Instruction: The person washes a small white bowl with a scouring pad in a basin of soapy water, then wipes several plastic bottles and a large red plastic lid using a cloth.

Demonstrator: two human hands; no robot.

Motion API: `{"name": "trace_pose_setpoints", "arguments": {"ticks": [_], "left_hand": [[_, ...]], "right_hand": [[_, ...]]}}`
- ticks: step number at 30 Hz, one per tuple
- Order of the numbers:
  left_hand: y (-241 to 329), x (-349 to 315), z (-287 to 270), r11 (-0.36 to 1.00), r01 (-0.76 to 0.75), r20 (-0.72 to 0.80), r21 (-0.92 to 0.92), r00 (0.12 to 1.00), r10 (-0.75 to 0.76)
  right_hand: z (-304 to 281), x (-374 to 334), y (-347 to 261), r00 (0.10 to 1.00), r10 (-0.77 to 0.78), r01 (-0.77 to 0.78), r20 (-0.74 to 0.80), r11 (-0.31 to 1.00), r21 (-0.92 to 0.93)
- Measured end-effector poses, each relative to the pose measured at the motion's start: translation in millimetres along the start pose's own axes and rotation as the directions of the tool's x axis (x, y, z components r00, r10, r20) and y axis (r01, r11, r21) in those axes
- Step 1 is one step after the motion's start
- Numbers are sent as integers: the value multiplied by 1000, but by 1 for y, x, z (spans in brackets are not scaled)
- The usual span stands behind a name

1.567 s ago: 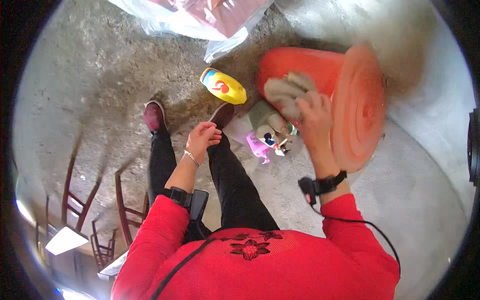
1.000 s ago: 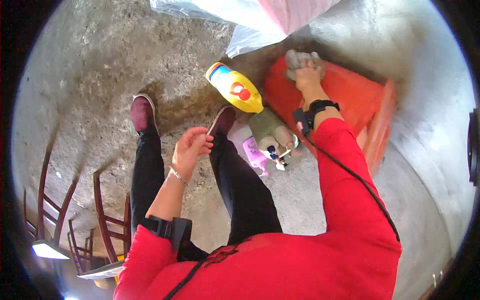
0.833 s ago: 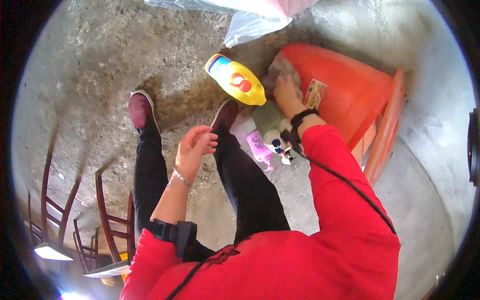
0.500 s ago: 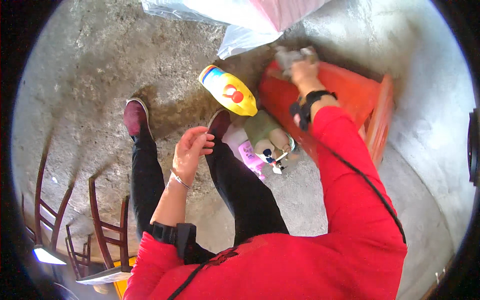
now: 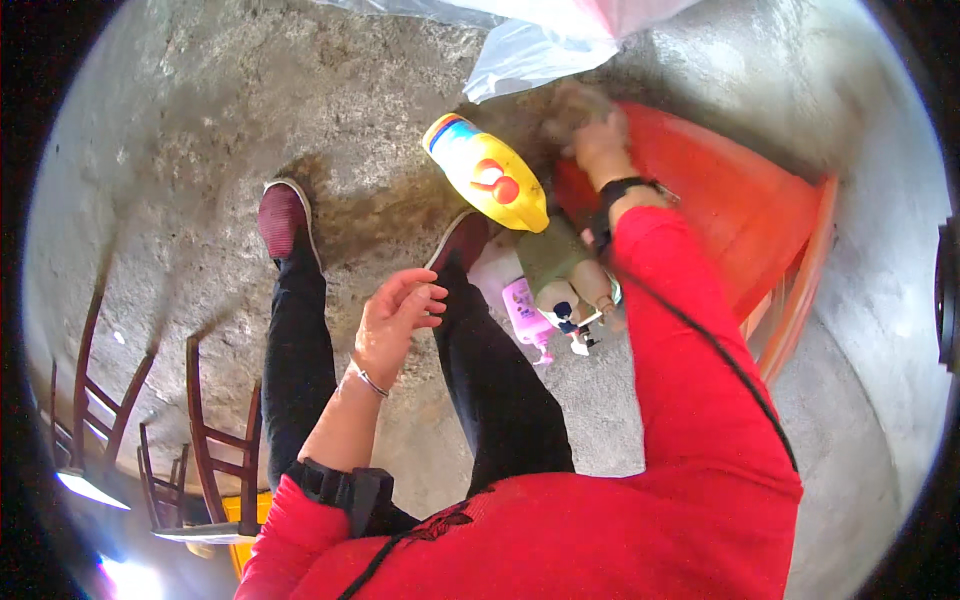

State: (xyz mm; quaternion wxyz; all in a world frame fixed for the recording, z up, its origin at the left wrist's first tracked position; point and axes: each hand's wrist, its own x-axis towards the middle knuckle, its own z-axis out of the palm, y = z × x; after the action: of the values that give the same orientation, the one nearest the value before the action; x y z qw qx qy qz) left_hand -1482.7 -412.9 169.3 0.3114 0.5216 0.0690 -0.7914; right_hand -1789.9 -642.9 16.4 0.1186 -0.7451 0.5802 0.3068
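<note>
My right hand (image 5: 603, 146) reaches far to the right front, smeared by motion. It presses a crumpled grey cloth (image 5: 578, 108) against the end of a large red plastic container (image 5: 710, 200), which lies tilted with its wide rim to the right. My left hand (image 5: 392, 325) hovers above my right leg, its fingers loosely bent and apart, holding nothing. A yellow bottle (image 5: 490, 175) with a blue band lies on the floor between the two hands, beyond my right shoe. Nearer to me lie a pink pump bottle (image 5: 525, 310) and several other bottles, partly covered by my right arm.
A translucent plastic bag (image 5: 540, 55) hangs or lies at the far edge. Dark wooden chair or stool legs (image 5: 220, 435) stand at the left. My maroon shoes (image 5: 285, 220) rest on the rough concrete floor (image 5: 170, 200). A pale wall (image 5: 880, 250) curves along the right.
The view has shifted slightly, so the bottles and red container sit further right. My right hand has moved a little with the cloth along the container. My left hand stays raised and empty.
</note>
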Motion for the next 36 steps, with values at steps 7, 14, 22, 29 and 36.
{"name": "trace_pose_setpoints", "arguments": {"ticks": [7, 14, 22, 29, 36], "left_hand": [[3, 8, 6, 998, -53, 60, -16, 997, 53], [11, 6, 9, 993, -101, 100, -57, 989, 107], [17, -3, 3, 987, -117, 102, -111, 986, 129], [12, -4, -5, 982, -121, 113, -143, 984, 138], [10, -4, 3, 990, -88, 101, -109, 990, 99]], "right_hand": [[38, -121, -7, 778, -358, 620, 517, 571, -538], [-108, -160, -23, 849, -174, 485, 499, 631, -606], [-251, -178, -11, 997, 4, 54, 82, 709, -703], [-149, -279, -21, 832, -70, 452, 551, 662, -598], [-86, -344, 5, 826, -120, 485, 551, 651, -584]]}}
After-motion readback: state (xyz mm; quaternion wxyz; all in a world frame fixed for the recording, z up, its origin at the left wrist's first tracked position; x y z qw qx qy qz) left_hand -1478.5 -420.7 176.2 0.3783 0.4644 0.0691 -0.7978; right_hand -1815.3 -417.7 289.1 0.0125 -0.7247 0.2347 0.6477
